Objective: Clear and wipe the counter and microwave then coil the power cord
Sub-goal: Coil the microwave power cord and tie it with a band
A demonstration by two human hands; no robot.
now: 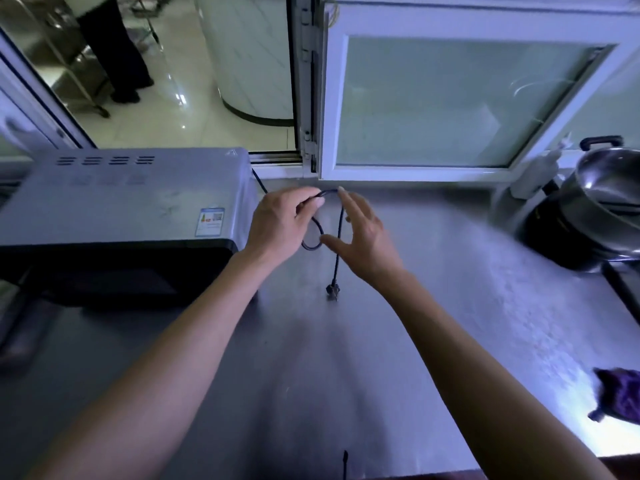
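We look down on a grey metal tabletop [450,271] with two bare forearms reaching forward from the bottom of the view. At the middle, just in front of a white-framed window [450,98], both hands meet over a thin black power cord [341,230].

Our left hand [277,226] has its fingers curled, pinching the cord between thumb and fingertips at the top of a small loop. The loop hangs below that hand and curves round toward the right thumb. Our right hand [360,233] is spread, its fingers straight and apart; the tip of a finger touches the top of the cord, and the thumb reaches toward the bottom of the loop. We cannot tell whether the thumb touches it.

From the top of the loop the cord drops straight down to the plug [332,292], which hangs at or just above the tabletop between the two wrists. Another stretch of cord runs from the left hand up and leftward to the back corner of the microwave [131,199].

The microwave stands on the left part of the tabletop, grey on top with vent slots and a small label, its dark door facing us. At the far right stand a black cooker [554,230] and a shiny steel pot [609,181], tilted. A purple cloth [620,393] lies at the right edge, near our right forearm. Beyond the open window, a person's dark-trousered legs [114,46] stand on a glossy floor.
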